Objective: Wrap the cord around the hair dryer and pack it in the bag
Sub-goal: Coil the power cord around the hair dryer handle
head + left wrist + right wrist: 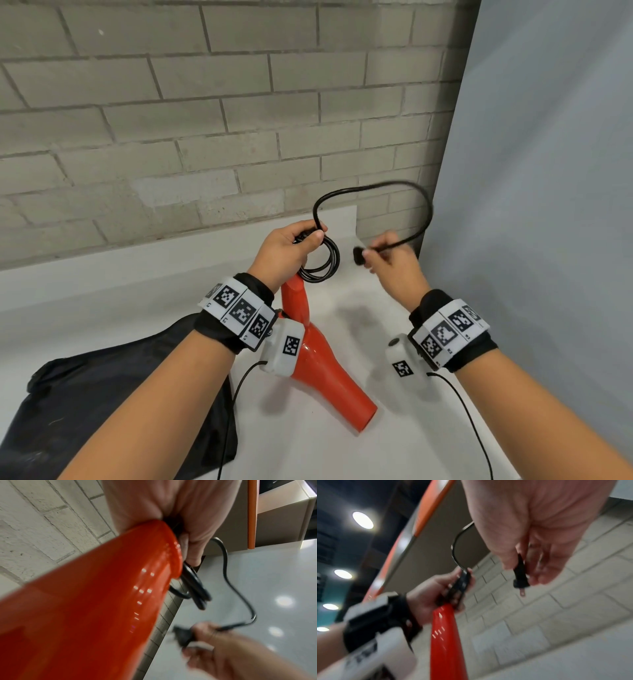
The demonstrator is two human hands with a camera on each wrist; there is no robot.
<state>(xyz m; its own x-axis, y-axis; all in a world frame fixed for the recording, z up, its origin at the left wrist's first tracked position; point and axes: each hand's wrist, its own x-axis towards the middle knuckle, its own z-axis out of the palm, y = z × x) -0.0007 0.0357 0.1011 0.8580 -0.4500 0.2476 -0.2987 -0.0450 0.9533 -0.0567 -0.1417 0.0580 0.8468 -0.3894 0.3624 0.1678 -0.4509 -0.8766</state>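
A red hair dryer (pixel 318 363) hangs above the white table, nozzle toward me and handle up. My left hand (pixel 291 246) grips several black cord coils (pixel 322 260) bunched at the top of the handle (pixel 120 588). From there a free loop of cord (pixel 373 195) arcs up and right to my right hand (pixel 390 257). That hand pinches the cord just behind the black plug (pixel 359 255), whose metal prongs (pixel 522 593) point away from the palm in the right wrist view. A dark bag (pixel 113 394) lies flat on the table at lower left.
A grey brick wall (pixel 205 120) stands close behind the white table (pixel 342 445). A pale blue panel (pixel 548 205) closes off the right side. Thin black cables run from the wrist cameras along both forearms.
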